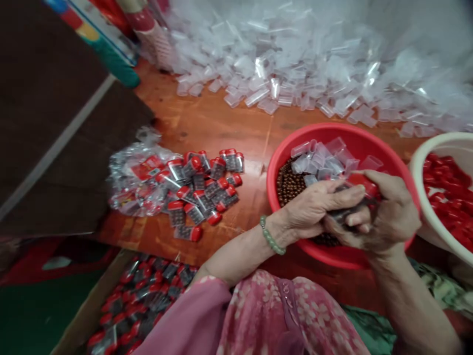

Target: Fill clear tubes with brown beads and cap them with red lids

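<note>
Both hands are together over the right part of a red basin (275,162). My left hand (312,204), with a green bead bracelet at the wrist, is closed around a small clear plastic container (342,212) filled with something dark. My right hand (393,212) grips at a red cap (364,185) on it from the other side. Fingers cover much of the pair, so whether more than one container is held cannot be made out. Below them the basin holds small brown balls (290,185) and several empty clear containers (325,158) lying on top.
Several filled, red-capped containers (199,190) lie on the wooden table (251,138), beside a crumpled clear bag (129,172). More fill a box (140,301) below the edge. A white tub (417,167) of red caps (449,192) stands right. Empty clear containers (288,64) are heaped behind.
</note>
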